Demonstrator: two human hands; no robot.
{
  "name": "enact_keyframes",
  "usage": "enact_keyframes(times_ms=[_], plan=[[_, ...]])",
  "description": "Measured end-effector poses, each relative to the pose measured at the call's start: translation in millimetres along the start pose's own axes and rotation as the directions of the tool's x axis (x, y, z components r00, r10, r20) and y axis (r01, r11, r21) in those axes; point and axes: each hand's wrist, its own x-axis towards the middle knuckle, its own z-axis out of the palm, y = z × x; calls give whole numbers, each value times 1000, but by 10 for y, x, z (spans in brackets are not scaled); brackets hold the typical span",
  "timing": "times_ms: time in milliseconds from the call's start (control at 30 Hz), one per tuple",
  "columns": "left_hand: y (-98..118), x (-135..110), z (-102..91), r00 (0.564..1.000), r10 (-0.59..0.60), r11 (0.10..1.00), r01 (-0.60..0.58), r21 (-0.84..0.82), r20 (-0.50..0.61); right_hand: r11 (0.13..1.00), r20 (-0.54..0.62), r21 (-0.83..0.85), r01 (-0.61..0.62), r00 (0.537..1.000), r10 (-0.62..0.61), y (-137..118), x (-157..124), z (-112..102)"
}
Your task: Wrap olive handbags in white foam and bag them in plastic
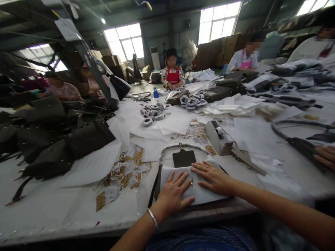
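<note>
A dark handbag (157, 190) lies on the table in front of me, its front covered by a white foam sheet (202, 199). Flat on that sheet rests my left hand (174, 191), fingers spread. My right hand (213, 177) presses on the sheet too, also with fingers apart, just right of a small gold clasp (191, 184). The bag's wrapped handle (163, 150) arches away from me. Inside the arch a dark tag (184, 158) hangs from a gold clip (180, 145). Most of the bag's body is hidden under the sheet and my hands.
Left are paper tags with strings (128, 170) and piled dark bags (52, 150). A tape dispenser (219, 137) stands beyond my right hand, grey strips (248, 159) beside it. Wrapped rings (192, 102) and foam sheets (240, 106) lie farther off. A co-worker's hand (326, 156) is at right.
</note>
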Motion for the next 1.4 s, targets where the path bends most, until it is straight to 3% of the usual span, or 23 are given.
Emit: enact_keyframes(times_ms=[100, 200, 300, 433, 533, 633, 767, 867, 1033, 1133, 1267, 1400], plan=[[-8, 1, -1, 1000, 7, 1000, -7, -10, -8, 999, 0, 49, -11, 1000, 11, -11, 159, -163], [-14, 5, 9, 1000, 7, 1000, -7, -1, -19, 991, -126, 101, -82, 987, 95, 27, 493, -281], [-16, 3, 14, 1000, 1, 1000, -1, -9, -18, 975, -239, 131, -181, 948, 208, 126, 927, -280], [-14, -4, 13, 1000, 3, 1000, -3, -12, -26, 932, -268, 247, -265, 906, 328, 193, 1268, -247], [-21, -3, 18, 999, -2, 1000, 1, -27, -39, 909, -289, 342, -238, 894, 343, 121, 1145, -297], [-28, 3, 13, 999, -4, 999, 2, -34, -45, 900, -301, 403, -167, 904, 303, -9, 800, -352], [-18, 10, -7, 996, 2, 1000, -4, -24, -87, 916, -228, 393, 77, 973, 16, -123, 356, -263], [1, -2, 8, 989, 3, 1000, -7, -26, -147, 917, -154, 332, 221, 972, -179, -111, 174, -103], [18, -107, 121, 959, 39, 999, -46, -19, -281, 919, -151, 262, 294, 953, -262, -35, 94, 107], [32, -176, 174, 925, 119, 993, -114, 35, -360, 918, -168, 227, 324, 942, -291, -9, 86, 186], [68, -186, 179, 927, 286, 958, -284, 43, -242, 931, -151, 182, 316, 945, -292, -51, 89, 188], [119, -146, 132, 939, 282, 955, -294, -35, -198, 949, -88, 61, 309, 949, -304, -196, 160, 34]])
